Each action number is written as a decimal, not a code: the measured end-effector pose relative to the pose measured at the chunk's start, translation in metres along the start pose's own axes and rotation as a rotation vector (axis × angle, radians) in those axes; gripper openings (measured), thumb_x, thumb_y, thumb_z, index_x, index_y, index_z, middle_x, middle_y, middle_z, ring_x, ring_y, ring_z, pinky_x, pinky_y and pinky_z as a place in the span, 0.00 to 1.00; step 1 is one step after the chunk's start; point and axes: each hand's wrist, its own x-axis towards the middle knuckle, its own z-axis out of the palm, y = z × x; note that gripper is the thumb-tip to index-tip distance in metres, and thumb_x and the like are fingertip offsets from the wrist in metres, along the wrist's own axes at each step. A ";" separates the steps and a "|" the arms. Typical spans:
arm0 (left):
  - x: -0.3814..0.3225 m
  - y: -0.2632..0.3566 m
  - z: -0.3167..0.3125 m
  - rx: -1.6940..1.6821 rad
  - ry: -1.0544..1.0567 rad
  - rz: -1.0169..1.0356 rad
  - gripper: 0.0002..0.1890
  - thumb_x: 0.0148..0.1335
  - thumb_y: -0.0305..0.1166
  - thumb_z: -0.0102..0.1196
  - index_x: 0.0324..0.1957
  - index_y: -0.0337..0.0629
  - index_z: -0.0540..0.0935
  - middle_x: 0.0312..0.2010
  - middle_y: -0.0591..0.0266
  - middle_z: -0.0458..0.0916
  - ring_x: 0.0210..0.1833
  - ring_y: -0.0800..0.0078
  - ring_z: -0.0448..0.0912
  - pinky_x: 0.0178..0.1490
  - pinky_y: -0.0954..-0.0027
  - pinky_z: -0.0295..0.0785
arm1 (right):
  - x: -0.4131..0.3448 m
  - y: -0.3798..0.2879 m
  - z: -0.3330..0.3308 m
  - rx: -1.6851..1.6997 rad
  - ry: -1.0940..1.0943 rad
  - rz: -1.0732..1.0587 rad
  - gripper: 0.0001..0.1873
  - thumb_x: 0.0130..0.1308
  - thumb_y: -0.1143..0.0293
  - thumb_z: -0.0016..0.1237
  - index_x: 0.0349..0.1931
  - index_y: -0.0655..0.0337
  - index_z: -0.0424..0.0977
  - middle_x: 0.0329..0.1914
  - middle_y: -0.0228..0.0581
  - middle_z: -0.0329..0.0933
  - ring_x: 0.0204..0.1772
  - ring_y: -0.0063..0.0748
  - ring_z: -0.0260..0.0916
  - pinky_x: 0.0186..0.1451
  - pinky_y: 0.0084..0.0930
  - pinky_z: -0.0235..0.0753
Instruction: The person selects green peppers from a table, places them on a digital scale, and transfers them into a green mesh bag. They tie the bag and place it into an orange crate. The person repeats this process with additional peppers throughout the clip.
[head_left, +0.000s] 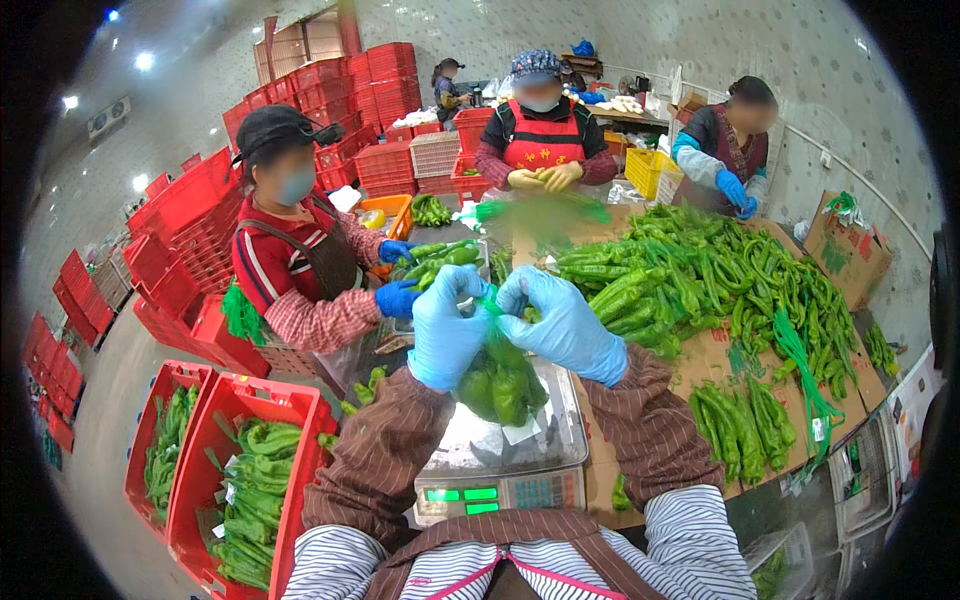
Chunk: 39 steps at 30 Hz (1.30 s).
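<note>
My left hand (448, 330) and my right hand (559, 322), both in light blue gloves, pinch the gathered neck of a green mesh bag (492, 309). Below my fingers the bag's bulging lower part (501, 386) holds green peppers. It hangs over the metal pan of a digital scale (559, 420), and I cannot tell whether it touches the pan. A small white tag (523, 432) shows at the bag's lower end. The scale's display (461, 495) is lit green.
A large heap of long green peppers (697, 277) covers the cardboard (600, 450) on the right, with another bunch (742, 427) nearer. Red crates (300, 405) of bagged peppers stand at lower left. A co-worker in blue gloves (397, 298) handles peppers beside my left hand; other people work across the table.
</note>
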 end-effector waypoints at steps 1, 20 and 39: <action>0.000 -0.002 0.000 -0.012 0.001 0.008 0.12 0.53 0.18 0.64 0.32 0.39 0.72 0.28 0.64 0.77 0.33 0.80 0.76 0.41 0.75 0.75 | -0.002 0.001 -0.001 0.049 -0.006 0.024 0.08 0.58 0.78 0.55 0.37 0.62 0.72 0.30 0.33 0.69 0.33 0.21 0.69 0.38 0.22 0.72; 0.022 0.011 -0.032 -0.600 -0.520 -0.451 0.07 0.64 0.28 0.58 0.41 0.41 0.73 0.37 0.69 0.74 0.43 0.81 0.71 0.48 0.76 0.69 | 0.015 -0.004 -0.005 0.193 0.019 0.124 0.09 0.59 0.85 0.55 0.35 0.65 0.70 0.35 0.38 0.74 0.32 0.25 0.77 0.35 0.20 0.76; 0.013 0.032 0.030 -0.713 -0.343 -0.547 0.49 0.54 0.23 0.67 0.73 0.38 0.50 0.52 0.64 0.76 0.45 0.78 0.78 0.53 0.74 0.73 | -0.015 -0.026 -0.065 0.779 0.509 -0.016 0.16 0.68 0.77 0.50 0.56 0.63 0.70 0.44 0.34 0.74 0.44 0.20 0.73 0.42 0.15 0.78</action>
